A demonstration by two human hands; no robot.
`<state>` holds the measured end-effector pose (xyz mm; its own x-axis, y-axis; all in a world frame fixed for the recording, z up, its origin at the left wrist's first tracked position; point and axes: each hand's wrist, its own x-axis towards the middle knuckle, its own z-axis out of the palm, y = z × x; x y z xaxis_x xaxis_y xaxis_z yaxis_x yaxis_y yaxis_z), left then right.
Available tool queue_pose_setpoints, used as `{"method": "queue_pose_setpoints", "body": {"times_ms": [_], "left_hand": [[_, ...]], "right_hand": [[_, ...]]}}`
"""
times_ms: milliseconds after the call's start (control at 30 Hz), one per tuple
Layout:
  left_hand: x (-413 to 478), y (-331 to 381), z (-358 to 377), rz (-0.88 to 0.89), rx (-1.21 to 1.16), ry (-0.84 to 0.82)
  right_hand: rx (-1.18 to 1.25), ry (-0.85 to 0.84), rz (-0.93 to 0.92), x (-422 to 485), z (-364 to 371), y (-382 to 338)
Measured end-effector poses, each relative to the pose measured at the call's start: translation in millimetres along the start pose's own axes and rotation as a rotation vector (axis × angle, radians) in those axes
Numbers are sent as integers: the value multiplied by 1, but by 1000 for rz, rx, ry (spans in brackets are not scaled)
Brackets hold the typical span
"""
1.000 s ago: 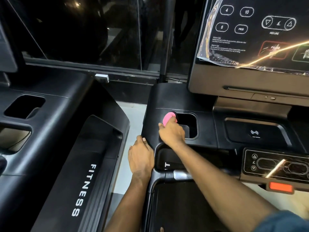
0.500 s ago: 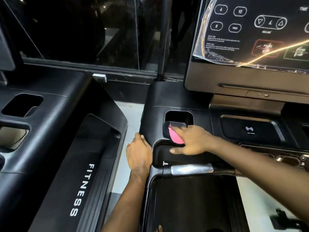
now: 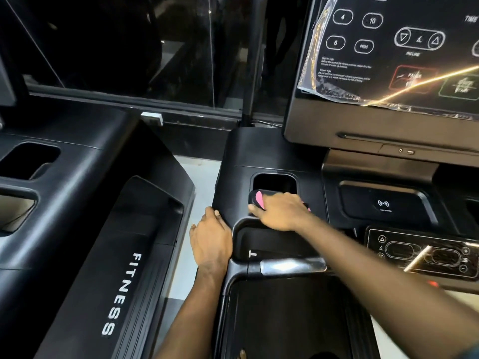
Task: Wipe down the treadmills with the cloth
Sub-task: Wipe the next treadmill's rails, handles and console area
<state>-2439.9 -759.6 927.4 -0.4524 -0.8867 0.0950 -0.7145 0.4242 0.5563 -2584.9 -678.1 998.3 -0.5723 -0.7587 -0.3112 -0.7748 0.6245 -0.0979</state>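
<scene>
Currently mid-task: right grip, flat-fingered, presses cloth on console beside recess; left grip, relaxed, rests on console edge; screen, handlebar, neighbouring treadmill seemingly left to wipe.

dark glass win behind | white box at its base | pale flr

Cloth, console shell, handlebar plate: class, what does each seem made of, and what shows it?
Cloth: soft fabric, probably; pink and black, bunched under the right hand. Console shell: likely moulded plastic, matte black, soft sheen. Handlebar plate: seemingly polished metal, bright mirror glare.
</scene>
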Motion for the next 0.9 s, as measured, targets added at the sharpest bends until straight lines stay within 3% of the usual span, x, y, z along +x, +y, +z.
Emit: {"method": "queue_pose_setpoints", "body": {"times_ms": [133, 233, 333, 367, 433, 467, 500, 567, 633, 667, 900], "left_hand": [[1, 0, 1, 1, 0, -7], [1, 0, -1, 0, 1, -12], [0, -1, 0, -3, -19, -16], [0, -1, -1, -1, -27, -15], [0, -2, -1, -2, -34, -13], [1, -2, -1, -5, -34, -12], [1, -2, -1, -5, -35, -12], [0, -1, -2, -4, -41, -17], [-1, -1, -3, -8, -36, -27], [-1, -1, -4, -9, -35, -33], [1, -5, -5, 29, -37, -64]], "right_hand": [[307, 284, 376, 18, 19, -45], [601, 403, 492, 22, 23, -40], [980, 564, 428, 11, 20, -8], [1044, 687, 367, 3, 14, 5], [944, 914, 141, -14, -5, 34], [832, 945, -24, -20, -14, 50], [688, 882, -197, -22, -21, 67], [315, 486, -391, -22, -25, 100], [-63, 48, -371, -21, -15, 119], [-157, -68, -348, -20, -10, 124], [-509, -130, -297, 34, -16, 82]]}}
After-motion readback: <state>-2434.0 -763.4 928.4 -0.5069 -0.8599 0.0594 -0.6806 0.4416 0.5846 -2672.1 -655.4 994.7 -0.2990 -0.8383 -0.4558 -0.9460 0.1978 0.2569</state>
